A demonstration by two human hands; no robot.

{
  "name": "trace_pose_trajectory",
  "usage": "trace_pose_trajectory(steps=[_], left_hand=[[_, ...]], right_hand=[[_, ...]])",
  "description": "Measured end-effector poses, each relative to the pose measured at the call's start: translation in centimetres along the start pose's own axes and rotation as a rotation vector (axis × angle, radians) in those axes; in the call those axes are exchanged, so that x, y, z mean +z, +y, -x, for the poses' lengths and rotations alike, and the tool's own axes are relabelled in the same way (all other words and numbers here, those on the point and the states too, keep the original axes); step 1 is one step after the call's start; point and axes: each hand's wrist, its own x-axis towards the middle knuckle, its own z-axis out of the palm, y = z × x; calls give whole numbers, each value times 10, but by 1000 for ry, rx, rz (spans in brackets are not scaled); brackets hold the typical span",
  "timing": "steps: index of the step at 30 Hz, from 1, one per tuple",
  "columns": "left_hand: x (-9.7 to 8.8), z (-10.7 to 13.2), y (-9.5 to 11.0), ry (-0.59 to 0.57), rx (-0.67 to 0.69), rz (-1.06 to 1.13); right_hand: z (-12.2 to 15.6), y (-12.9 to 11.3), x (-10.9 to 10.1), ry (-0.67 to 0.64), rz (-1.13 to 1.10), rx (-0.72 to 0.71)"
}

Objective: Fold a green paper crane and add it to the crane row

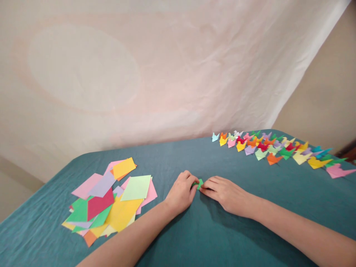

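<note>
Between my two hands, near the middle of the table, is a small folded piece of green paper (200, 183). My left hand (183, 191) pinches its left side with curled fingers and thumb. From the other side my right hand (222, 193) grips the paper's right edge between thumb and fingertips. Much of the green paper is hidden by my fingers, so its exact folded shape is hard to make out.
A loose pile of coloured paper squares (122, 213) lies on the left of the teal-covered table (172, 159). Several rows of folded paper birds (274, 158) stand at the back right. A pale cloth (178, 74) hangs behind the table.
</note>
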Motion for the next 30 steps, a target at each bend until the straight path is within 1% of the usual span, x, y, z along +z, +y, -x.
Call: trace_pose_trajectory(steps=[11,16,21,23,28,30], left_hand=[[3,0,-1,10,11,-19],[0,0,0,13,10,-45],[-3,1,1,8,-39,-135],[-3,1,1,9,-55,-158],[-3,2,1,2,-69,-177],[-3,2,2,-1,-68,-181]], right_hand=[[-4,1,-6,-75,69,-34],[-1,4,-6,-43,27,-35],[1,5,-4,-28,-27,-34],[3,8,-2,-5,-85,-20],[10,22,7,117,-367,56],[12,25,9,158,-428,84]])
